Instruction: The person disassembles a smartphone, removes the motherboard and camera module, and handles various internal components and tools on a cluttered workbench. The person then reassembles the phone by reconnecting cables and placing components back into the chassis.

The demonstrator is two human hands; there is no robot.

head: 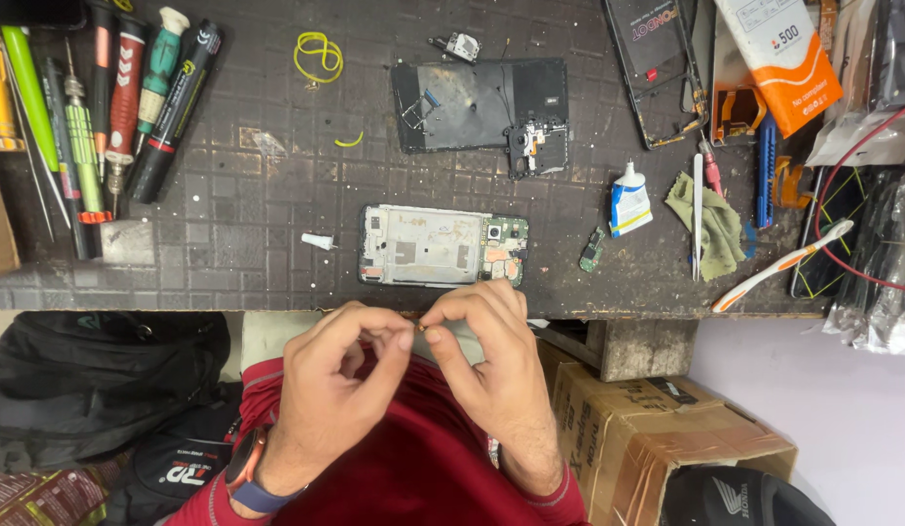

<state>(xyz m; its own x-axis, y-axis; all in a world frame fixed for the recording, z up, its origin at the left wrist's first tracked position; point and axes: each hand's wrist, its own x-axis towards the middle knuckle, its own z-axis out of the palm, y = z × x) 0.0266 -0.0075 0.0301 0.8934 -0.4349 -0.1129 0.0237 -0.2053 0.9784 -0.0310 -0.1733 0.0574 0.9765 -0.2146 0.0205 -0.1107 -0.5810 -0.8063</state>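
Note:
My left hand (340, 375) and my right hand (486, 356) meet fingertip to fingertip just below the workbench's front edge, over my red shirt. Between the thumbs and forefingers sits a tiny part (420, 328), too small to identify. Right above them on the dark mat (238, 214) lies an opened phone frame (443, 245) with a silver mid-plate and green circuit board at its right end. Farther back rests a black back cover with loose parts (481, 105).
Several screwdrivers (111, 107) lie at the mat's left. A glue tube (628, 200), small green board (592, 251), green cloth (710, 219), tweezers (698, 214) and toothbrush (783, 265) lie to the right. A black bag (92, 380) and cardboard box (657, 429) sit below the bench.

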